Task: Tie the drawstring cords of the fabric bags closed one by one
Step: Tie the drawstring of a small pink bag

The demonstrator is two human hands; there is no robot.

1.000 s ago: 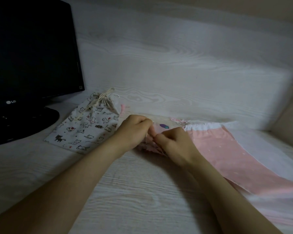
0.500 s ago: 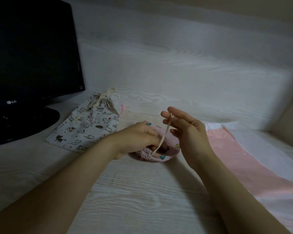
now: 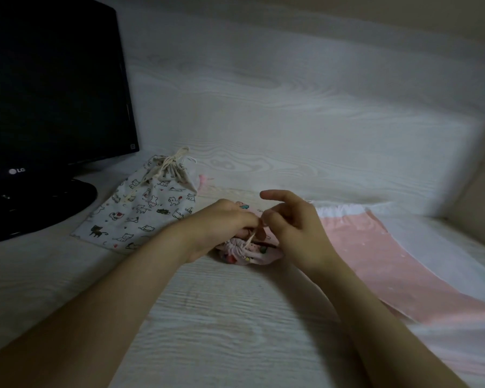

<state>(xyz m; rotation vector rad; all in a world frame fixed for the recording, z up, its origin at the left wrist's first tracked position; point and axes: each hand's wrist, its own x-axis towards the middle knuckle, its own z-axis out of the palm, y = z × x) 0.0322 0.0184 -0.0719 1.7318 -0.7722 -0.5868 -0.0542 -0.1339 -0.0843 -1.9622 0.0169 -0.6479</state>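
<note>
1. Pinching the cord (image 3: pixel 250 238), the left hand (image 3: pixel 221 228) has its fingers curled in tight, fingertips closed on the cord's top end.
2. Right hand (image 3: pixel 297 233) meets it fingertip to fingertip. Its thumb and curled fingers nip the same cord, while the index finger (image 3: pixel 275 195) sticks out straight, touching nothing. The contact spot is tiny and partly hidden, but it looks like a pinch.
3. Cord is thin and pale, and runs down from the two pinches to the bunched mouth of the small bag (image 3: pixel 247 253).
4. Small bag is pink with a coloured print. It lies on the desk (image 3: pixel 207 317), under and between both hands, with its mouth gathered into tight folds on the near side. The left hand hides the far part.
5. Cat bag (image 3: pixel 146 211) is white with a cat print. It lies flat on the desk left of the left hand, just beside the wrist. Its neck at the far end is cinched, with the tie (image 3: pixel 175 163) wound round it.
6. Pink fabric (image 3: pixel 375 256) lies flat on the desk right of the right hand, with a white gathered edge at its far end. Cannot tell if it is a bag. White cloth (image 3: pixel 445 247) lies along its right side.
7. Monitor (image 3: pixel 53 93) stands far left with a dark screen, its round base near the cat bag's left corner.
8. Both forearms are bare and come in from the bottom edge. The light is dim.
</note>
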